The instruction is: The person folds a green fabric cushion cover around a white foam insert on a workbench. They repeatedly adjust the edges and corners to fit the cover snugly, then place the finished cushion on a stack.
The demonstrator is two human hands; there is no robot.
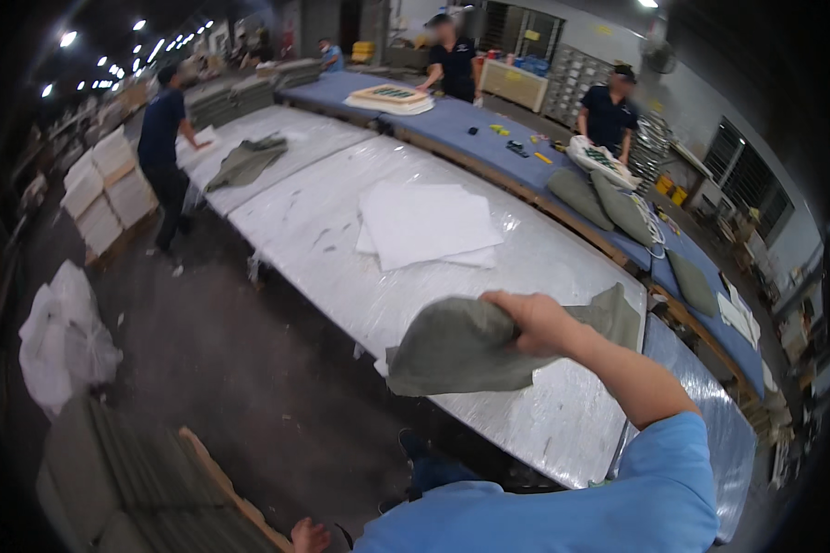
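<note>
My right hand (537, 324) is closed on a grey-green fabric cover (452, 346), gripping its upper edge. The cover hangs folded over the near side of the silvery, plastic-wrapped table (563, 433), and another piece of the same green cloth (613, 315) lies behind my wrist. Low in the picture, my left hand (311, 535) is only partly seen, fingers apart and holding nothing visible. It is nearest to a stack of flat green cushions (157, 470) with a wooden edge beside it. Beyond the right hand, several white padding sheets (433, 224) lie loosely piled on the table.
A long blue-topped table (341, 88) runs along the far side, with green cushions (622, 207) on it. Two people stand behind it; another person (161, 138) is at the left, near a crumpled green cloth (247, 163). White blocks (111, 189) and a plastic bag (65, 336) stand on the floor.
</note>
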